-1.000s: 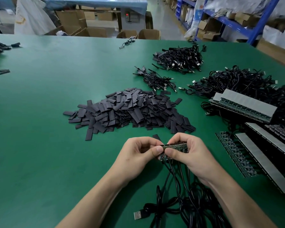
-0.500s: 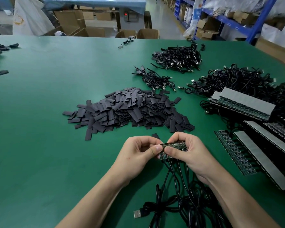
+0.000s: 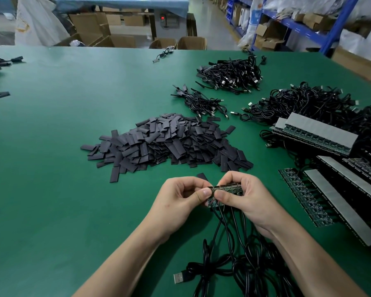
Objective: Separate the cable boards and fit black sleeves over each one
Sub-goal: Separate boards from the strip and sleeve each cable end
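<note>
A short strip of joined green cable boards (image 3: 228, 188) is held between both hands above the green table (image 3: 51, 168). My left hand (image 3: 180, 198) pinches the strip's left end board between thumb and fingers. My right hand (image 3: 242, 196) grips the rest of the strip, thumb on its front face. Black USB cables (image 3: 227, 254) hang from the boards toward me and tangle on the table. A large pile of flat black sleeves (image 3: 165, 142) lies just beyond the hands, with one loose sleeve (image 3: 201, 176) right behind my left fingers.
Longer board strips with grey backing (image 3: 341, 189) lie at the right, on top of cable heaps (image 3: 308, 106). Two bundles of sleeved cables (image 3: 231, 73) lie farther back. Cardboard boxes and blue shelving stand past the table's far edge.
Both hands have stayed in place on the strip. The left end board now sits slightly lower and angled against the rest.
</note>
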Available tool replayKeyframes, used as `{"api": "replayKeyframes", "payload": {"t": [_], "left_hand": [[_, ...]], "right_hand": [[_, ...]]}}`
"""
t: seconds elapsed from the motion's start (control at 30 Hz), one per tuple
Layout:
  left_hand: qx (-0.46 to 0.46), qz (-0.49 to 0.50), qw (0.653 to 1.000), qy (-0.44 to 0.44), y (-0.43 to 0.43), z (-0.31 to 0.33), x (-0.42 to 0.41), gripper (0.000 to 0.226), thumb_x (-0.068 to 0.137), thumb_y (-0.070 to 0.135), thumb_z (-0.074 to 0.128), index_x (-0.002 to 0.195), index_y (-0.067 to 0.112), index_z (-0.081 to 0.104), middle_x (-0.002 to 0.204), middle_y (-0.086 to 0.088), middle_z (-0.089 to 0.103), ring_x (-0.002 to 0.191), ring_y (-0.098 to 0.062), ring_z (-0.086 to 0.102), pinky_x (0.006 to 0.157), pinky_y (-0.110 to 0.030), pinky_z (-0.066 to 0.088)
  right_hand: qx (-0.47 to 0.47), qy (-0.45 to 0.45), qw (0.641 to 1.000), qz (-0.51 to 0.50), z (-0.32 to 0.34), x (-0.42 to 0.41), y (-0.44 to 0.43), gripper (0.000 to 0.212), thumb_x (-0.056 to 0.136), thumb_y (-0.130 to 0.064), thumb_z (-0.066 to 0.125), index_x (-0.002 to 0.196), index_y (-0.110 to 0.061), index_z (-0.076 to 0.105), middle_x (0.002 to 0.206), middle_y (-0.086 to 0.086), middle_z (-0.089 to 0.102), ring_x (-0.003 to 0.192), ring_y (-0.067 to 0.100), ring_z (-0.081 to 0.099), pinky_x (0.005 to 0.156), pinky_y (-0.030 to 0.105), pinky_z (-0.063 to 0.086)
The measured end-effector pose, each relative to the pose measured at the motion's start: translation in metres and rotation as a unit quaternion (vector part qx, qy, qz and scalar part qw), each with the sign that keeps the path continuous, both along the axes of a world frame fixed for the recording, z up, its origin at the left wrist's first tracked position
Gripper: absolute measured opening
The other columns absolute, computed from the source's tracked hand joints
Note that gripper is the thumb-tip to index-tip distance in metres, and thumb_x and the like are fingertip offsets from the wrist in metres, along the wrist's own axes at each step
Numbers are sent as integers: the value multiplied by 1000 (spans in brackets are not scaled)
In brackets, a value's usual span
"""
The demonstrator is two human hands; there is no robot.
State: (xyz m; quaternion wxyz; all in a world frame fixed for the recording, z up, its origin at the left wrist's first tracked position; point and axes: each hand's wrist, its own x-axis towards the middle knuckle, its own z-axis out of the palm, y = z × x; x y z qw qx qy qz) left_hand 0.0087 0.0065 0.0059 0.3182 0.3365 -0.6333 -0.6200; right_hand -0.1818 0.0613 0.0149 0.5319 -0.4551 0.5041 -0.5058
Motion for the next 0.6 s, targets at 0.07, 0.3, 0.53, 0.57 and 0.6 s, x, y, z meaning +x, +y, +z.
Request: {"api": "replayKeyframes", "payload": {"t": [0.07, 0.3, 0.53, 0.57, 0.6], "left_hand": [[1, -1, 1000, -2, 0, 1, 0, 7, 96, 19, 71, 95, 17, 78, 77, -1, 72, 73, -10, 63, 72, -19, 49], [13, -3, 1000, 9, 2, 3, -1, 10, 97, 19, 69, 96, 15, 78, 75, -3, 70, 72, -11, 61, 71, -20, 48], [49, 24, 996, 75, 3, 8, -3, 22, 84, 21, 75, 98, 4, 77, 76, -10, 73, 69, -15, 66, 72, -22, 55], [48, 30, 995, 80, 3, 9, -2, 22, 83, 21, 75, 97, 4, 78, 77, -10, 74, 69, -15, 67, 71, -22, 55], [47, 35, 994, 87, 2, 10, -2, 20, 82, 20, 75, 95, 5, 78, 77, -10, 74, 69, -15, 68, 71, -22, 56]], "right_hand": [[-2, 2, 1000, 0, 0, -1, 0, 18, 76, -13, 82, 85, -11, 67, 74, 1, 71, 68, 9, 64, 67, 17, 52], [3, -8, 1000, 4, 1, 1, 1, 16, 76, -14, 82, 83, -14, 69, 80, 13, 72, 75, 20, 66, 74, 26, 56], [0, -48, 999, 2, 5, 1, 0, 14, 79, -15, 84, 82, -20, 72, 82, 13, 75, 74, 19, 70, 74, 24, 56], [-1, -22, 1000, -2, 4, 0, 1, 15, 81, -17, 86, 82, -23, 72, 83, 11, 74, 77, 18, 69, 77, 26, 56], [-4, 17, 1000, -11, 2, -2, 1, 15, 82, -19, 86, 82, -24, 72, 83, 8, 73, 77, 18, 67, 78, 29, 56]]}}
